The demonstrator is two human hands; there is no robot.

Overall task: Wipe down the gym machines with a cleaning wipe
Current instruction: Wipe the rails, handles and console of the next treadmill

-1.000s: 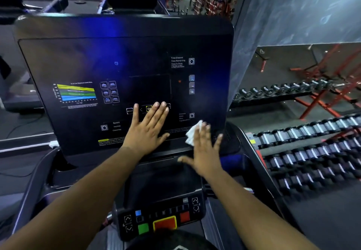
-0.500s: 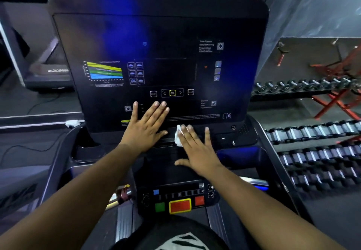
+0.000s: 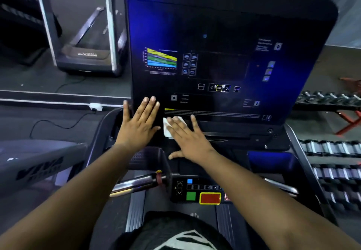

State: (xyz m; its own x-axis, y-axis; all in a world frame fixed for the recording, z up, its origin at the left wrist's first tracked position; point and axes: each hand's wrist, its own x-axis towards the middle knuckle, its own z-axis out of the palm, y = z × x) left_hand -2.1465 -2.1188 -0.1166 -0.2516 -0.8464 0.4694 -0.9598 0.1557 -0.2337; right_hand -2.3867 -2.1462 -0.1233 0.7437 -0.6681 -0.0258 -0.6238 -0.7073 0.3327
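Observation:
A treadmill's big black console panel (image 3: 224, 24) fills the upper middle, printed with a coloured chart and button icons. My right hand (image 3: 188, 136) lies flat with straight fingers on the console's lower edge and presses a white cleaning wipe (image 3: 167, 129) against it; the wipe shows at the fingers' left. My left hand (image 3: 139, 123) rests flat, fingers spread, on the panel's lower left corner just left of the wipe.
Below my hands sits a control pad (image 3: 197, 193) with green and red buttons, and a chrome handlebar (image 3: 134, 185) to its left. Dumbbell racks (image 3: 336, 173) stand on the right. Another treadmill (image 3: 86, 54) and a floor cable (image 3: 58, 124) lie left.
Both hands have slid left along the console's lower edge, the right one carrying the wipe from the right part to the left part. My view has shifted left and downward.

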